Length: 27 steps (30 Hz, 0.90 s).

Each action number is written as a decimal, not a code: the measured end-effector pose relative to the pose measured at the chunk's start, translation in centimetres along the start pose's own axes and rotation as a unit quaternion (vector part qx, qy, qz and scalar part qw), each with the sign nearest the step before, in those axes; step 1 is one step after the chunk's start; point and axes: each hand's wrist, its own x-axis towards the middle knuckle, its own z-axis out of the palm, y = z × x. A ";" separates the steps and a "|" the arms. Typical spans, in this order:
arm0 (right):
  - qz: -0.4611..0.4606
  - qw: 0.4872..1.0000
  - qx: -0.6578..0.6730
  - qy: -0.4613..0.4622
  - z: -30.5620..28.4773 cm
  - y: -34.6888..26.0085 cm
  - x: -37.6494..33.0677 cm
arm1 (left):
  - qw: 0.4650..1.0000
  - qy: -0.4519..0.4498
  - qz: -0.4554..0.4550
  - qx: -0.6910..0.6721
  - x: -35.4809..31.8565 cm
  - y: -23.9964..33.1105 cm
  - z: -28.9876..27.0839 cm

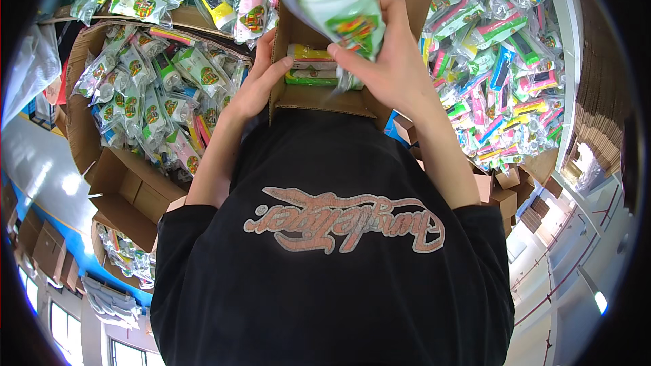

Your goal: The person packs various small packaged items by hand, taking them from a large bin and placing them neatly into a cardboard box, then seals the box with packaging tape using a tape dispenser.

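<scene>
An opened cardboard box (324, 100) stands before me at the top middle. My left hand (259, 82) is closed on its left wall, the thumb over the edge on the inside. In my right hand (390, 54) is a clear plastic packet (346, 10) with a green and white printed label, held above the box opening. Motion blurs its far end, and what is inside the packet cannot be made out. Yellow and green packets (310, 82) lie in the box below it, partly covered by my right hand and the held packet.
A large carton (85, 105) full of similar bagged packets stands at left. More colourful packets (502, 81) are heaped at right and across the top left. An open brown box (132, 193) sits at lower left, and stacked flat cardboard (603, 101) is at far right.
</scene>
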 end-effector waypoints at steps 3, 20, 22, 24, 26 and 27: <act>0.007 0.978 -0.207 0.005 -0.3 -0.3 2.6 | 1.000 0.008 0.011 -0.009 -0.2 0.8 0.5; 0.103 0.862 -0.346 -0.356 3.1 4.1 5.7 | 1.000 -0.005 0.019 0.001 0.4 -0.2 -0.3; 0.099 0.810 -0.379 -0.437 2.1 2.6 6.2 | 1.000 -0.004 0.028 0.006 0.4 -0.3 -0.4; -0.020 0.791 -0.473 -0.387 2.3 3.2 5.9 | 1.000 -0.010 0.024 0.008 0.3 -0.3 -0.5; -0.181 0.744 -0.555 -0.324 2.9 4.8 6.0 | 1.000 -0.012 0.023 0.009 0.3 -0.1 -0.4; -0.181 0.744 -0.557 -0.322 3.4 5.5 6.2 | 1.000 -0.015 0.020 0.010 0.3 -0.1 -0.4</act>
